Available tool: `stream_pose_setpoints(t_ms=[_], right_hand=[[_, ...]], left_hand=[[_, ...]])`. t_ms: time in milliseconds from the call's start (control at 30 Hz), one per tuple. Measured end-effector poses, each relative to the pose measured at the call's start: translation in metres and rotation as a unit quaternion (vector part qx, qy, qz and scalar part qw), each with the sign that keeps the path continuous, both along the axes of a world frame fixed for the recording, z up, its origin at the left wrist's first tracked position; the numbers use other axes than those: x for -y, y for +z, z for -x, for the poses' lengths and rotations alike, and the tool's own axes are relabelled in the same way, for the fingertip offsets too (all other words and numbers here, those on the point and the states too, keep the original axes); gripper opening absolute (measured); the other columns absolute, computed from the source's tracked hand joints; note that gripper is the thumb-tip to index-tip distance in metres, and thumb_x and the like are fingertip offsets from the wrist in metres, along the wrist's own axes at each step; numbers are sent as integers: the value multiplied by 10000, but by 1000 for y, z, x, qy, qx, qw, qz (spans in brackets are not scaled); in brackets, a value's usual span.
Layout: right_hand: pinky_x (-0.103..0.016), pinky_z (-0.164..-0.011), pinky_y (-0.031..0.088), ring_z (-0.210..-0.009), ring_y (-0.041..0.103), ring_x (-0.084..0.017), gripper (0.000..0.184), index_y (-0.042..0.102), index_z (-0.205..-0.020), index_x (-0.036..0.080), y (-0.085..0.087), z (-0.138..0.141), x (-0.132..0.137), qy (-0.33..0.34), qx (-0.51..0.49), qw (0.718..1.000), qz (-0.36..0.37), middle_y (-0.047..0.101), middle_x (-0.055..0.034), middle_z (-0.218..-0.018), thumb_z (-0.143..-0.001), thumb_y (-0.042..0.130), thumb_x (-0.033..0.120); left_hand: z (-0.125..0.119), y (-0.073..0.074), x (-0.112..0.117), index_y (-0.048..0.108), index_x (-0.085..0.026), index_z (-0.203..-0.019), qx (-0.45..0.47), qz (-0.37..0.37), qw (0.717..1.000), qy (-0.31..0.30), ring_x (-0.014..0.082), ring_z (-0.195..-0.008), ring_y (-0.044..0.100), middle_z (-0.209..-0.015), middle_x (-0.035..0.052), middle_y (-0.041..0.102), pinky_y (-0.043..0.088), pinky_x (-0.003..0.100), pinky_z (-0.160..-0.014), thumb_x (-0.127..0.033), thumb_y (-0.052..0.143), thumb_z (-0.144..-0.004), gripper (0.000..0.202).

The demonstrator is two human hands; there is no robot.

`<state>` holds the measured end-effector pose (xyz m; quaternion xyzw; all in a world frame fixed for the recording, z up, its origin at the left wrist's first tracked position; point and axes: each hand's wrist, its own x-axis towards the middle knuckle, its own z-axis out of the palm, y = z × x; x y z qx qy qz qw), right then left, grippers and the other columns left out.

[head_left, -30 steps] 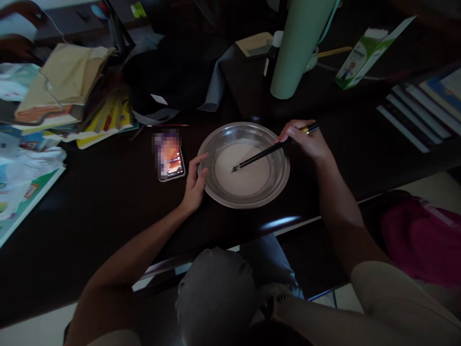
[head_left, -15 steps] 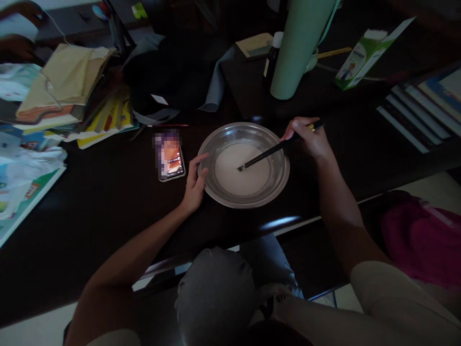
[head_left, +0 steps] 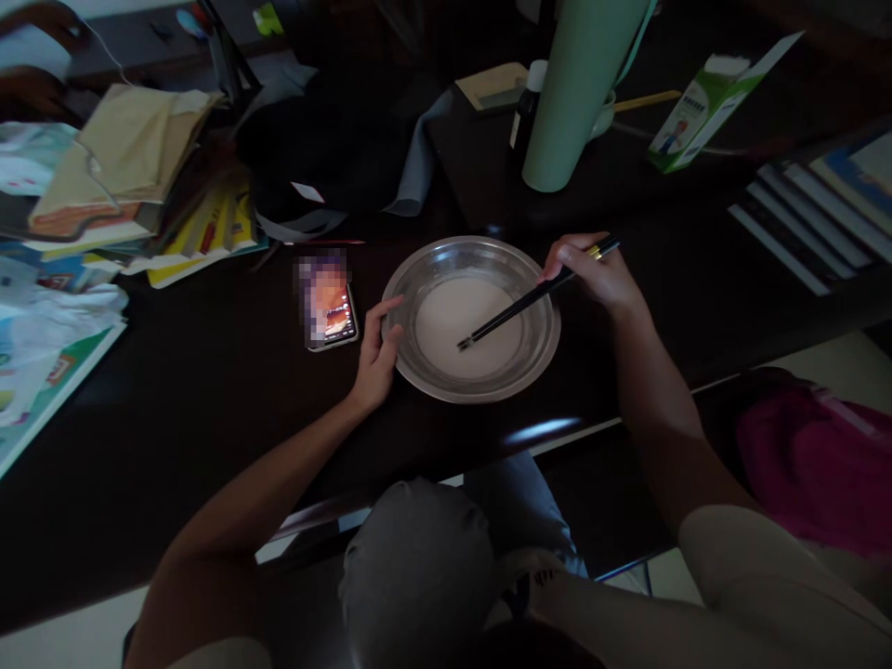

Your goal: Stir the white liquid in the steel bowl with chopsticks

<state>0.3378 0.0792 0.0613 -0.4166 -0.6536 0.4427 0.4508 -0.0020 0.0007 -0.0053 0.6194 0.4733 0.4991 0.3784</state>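
Observation:
A round metal basin (head_left: 480, 388) stands on the dark table, with a pale, milky liquid (head_left: 446, 316) in its bottom. My left hand (head_left: 378, 358) grips the basin's left rim, fingertips over the edge and thumb at the near side. In my right hand (head_left: 592, 271), above the right rim, are black chopsticks (head_left: 522, 304) with gold bands near the upper end. They slant down to the left, and their tips reach the liquid left of its middle. How deep the tips go cannot be made out.
A lit phone (head_left: 340, 321) lies left of the basin. Behind stand a tall green bottle (head_left: 582, 102), a small dark bottle (head_left: 526, 116) and a green-white box (head_left: 687, 125). Papers and books (head_left: 125, 167) crowd the left; more books (head_left: 801, 228) lie at right.
The chopstick tips have shifted slightly toward me within the liquid. My right hand has moved a little left and down; my left hand and the basin stay put.

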Motion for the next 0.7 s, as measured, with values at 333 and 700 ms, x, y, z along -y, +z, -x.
stream_pose_setpoints(t_ms=[333,700], right_hand=[[-357,-595,516,-568,643,-178,457,697,-594,251,2,1,1,-9,-11,1000,-12,643,-19,-567,-837,646,634],[-383,-651,559,-625,675,-197,476,683,-586,254,5,2,3,-29,-4,1000,-11,640,-22,-574,-803,654,678]], left_hand=[[0,1,1,552,-309,-1331,3,0,1000,-1,258,-1310,507,-1366,61,553,362,472,-1175,-535,531,-967,429],[0,0,0,548,-305,-1328,0,-8,1000,-4,259,-1318,500,-1365,66,556,352,482,-1183,-542,519,-971,430]])
